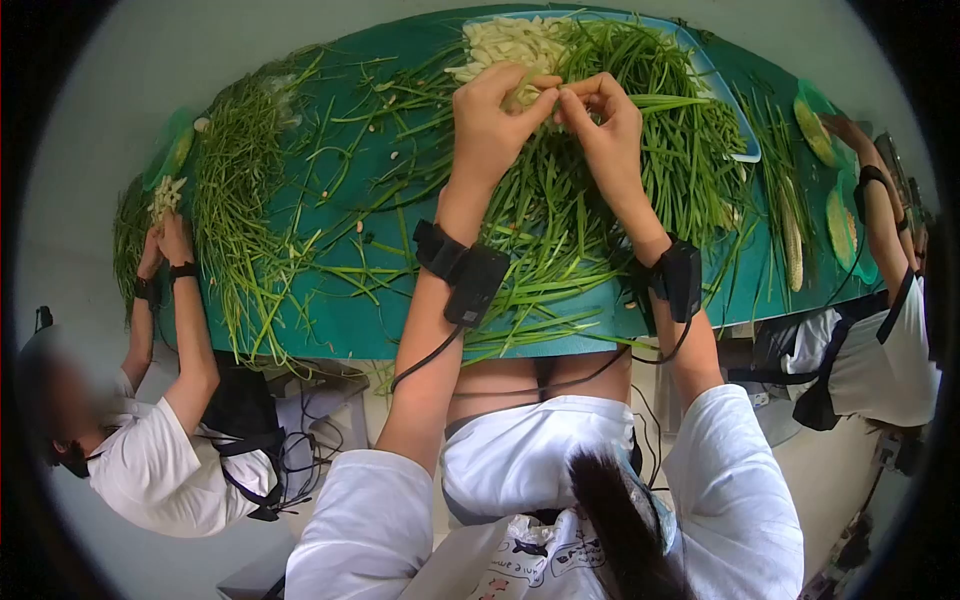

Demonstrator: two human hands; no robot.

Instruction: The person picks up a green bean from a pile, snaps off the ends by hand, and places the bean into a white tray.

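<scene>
My left hand (495, 115) and my right hand (605, 125) meet over the far part of the green table, fingertips pinched close together. Between them is a small pale green piece, partly hidden by the fingers; which hand bears it is hard to tell. Long green stalks (680, 150) lie in a thick heap under and right of my hands, partly on a blue-rimmed white tray (748, 130). Pale cut pieces (505, 42) are piled just beyond my left hand. Loose stalks (540, 290) spread toward the near table edge.
Another heap of thin stalks (240, 190) lies on the left of the green table (370, 235). A co-worker (170, 450) at the left holds pale pieces; another (860, 340) works at the right near green mesh bags (845, 220). Cables hang from my wrist devices (478, 285).
</scene>
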